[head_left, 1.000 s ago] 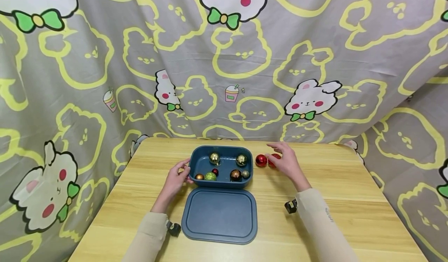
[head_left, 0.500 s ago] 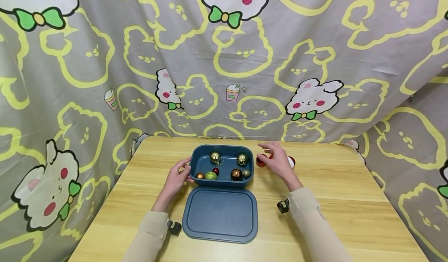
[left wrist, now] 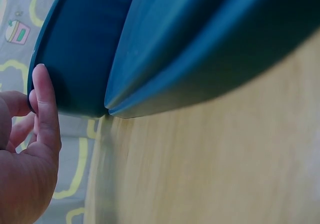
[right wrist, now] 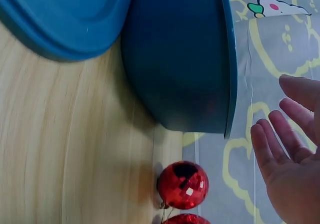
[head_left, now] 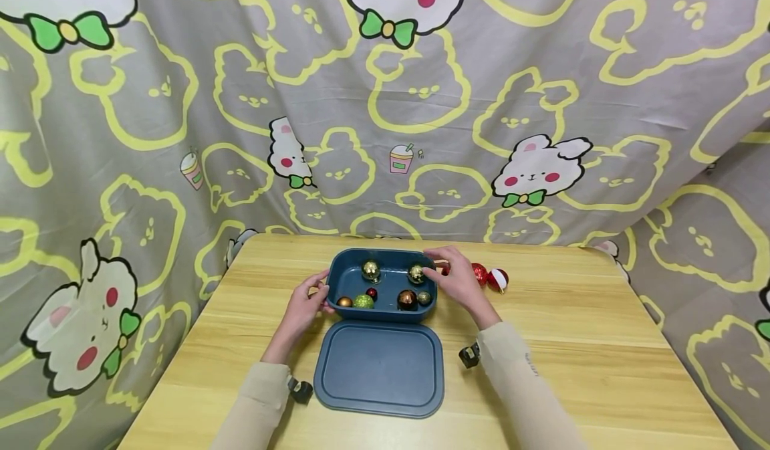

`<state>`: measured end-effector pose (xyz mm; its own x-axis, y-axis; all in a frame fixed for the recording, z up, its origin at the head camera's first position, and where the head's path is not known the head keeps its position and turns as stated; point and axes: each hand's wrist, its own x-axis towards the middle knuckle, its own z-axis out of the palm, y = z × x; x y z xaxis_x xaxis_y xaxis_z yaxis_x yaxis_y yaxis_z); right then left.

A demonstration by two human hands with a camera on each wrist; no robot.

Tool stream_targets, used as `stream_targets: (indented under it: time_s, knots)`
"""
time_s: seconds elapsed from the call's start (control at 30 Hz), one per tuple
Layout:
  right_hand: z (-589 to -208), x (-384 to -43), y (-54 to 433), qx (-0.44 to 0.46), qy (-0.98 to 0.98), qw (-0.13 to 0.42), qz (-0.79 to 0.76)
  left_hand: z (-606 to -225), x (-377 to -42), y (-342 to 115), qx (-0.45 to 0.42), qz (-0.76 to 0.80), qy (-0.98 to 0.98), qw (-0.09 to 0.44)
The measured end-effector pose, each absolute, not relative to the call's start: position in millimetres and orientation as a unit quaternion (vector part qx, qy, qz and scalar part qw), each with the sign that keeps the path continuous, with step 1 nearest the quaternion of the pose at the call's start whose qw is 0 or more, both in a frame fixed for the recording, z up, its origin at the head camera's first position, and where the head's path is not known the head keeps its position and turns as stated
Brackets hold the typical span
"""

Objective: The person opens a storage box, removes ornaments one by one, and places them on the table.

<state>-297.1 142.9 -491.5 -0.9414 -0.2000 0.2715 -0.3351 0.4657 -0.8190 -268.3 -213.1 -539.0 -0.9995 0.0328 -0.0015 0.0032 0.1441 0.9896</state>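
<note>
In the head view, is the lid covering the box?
No, the lid lies on the table on the near side of the box, whose open top shows balls inside.

That's a dark blue box (head_left: 381, 315) and lid (head_left: 379, 370), a red mirror-tiled bauble (right wrist: 182, 185), a speckled green bauble (head_left: 363, 301), and a grey curtain (head_left: 343, 105) with yellow cartoon outlines.

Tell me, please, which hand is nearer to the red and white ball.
Right. The right hand is left of the red and white ball, with a red ball between them; the left hand is farther left, beyond the box, at its left end.
</note>
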Motion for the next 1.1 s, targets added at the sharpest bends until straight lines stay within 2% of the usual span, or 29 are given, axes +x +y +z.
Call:
stream_targets:
  time_s: [0.37,1.1]
  knots:
    - [-494.8,-298.0,121.7,0.177,-0.839,0.035,0.513,-539.4,-267.6,-214.7,0.015,0.648,0.761,0.013]
    - [-505.1,-296.7,69.5,0.224,-0.860,-0.033,0.458,-539.0,-267.8,-213.4,0.021,0.650,0.760,0.008]
